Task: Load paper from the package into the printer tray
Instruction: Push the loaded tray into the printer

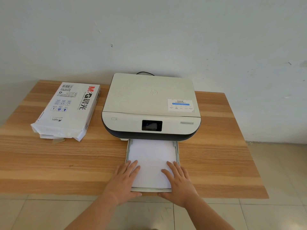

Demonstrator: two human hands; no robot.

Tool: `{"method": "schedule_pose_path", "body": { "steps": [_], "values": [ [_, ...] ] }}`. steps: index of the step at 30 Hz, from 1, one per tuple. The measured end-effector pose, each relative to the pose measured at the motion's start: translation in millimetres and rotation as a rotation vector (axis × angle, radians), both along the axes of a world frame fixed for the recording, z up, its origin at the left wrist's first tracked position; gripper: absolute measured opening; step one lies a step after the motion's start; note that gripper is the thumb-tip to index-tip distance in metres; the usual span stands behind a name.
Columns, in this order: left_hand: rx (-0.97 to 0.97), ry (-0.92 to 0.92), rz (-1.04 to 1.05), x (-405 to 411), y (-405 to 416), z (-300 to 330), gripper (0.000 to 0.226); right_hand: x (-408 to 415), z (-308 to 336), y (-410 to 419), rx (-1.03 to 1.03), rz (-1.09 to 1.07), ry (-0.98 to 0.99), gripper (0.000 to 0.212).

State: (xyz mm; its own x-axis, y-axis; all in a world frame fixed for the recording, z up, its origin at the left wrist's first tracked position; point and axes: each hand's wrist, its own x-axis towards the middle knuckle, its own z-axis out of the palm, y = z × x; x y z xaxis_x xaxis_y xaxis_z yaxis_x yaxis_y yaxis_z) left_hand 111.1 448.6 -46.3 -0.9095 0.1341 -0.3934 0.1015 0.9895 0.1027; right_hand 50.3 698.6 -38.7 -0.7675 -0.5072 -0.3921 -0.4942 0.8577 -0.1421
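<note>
A white printer (150, 103) stands at the middle of the wooden table (49, 160). Its paper tray (177, 151) is pulled out toward me, with a stack of white paper (152, 156) lying in it. My left hand (125, 181) rests flat on the stack's near left part, fingers straight, thumb under the tray's front edge. My right hand (180, 181) lies flat on the near right part the same way. The white paper package (66, 110), torn open at its near end, lies on the table to the printer's left.
A black cable (145, 73) runs from the printer's back toward the white wall. The table's near edge is right at the tray's front. Tiled floor lies below and to the right of the table.
</note>
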Motion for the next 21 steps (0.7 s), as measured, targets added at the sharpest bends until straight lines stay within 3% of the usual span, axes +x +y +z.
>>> {"method": "schedule_pose_path", "body": {
  "steps": [12,21],
  "values": [
    [0.075,0.116,0.029,-5,1,10,0.100,-7,5,0,-0.029,0.015,0.012,0.092],
    [0.060,0.073,0.065,-12,-1,15,0.101,-12,8,-6,-0.010,-0.021,0.002,0.095]
  ]
}}
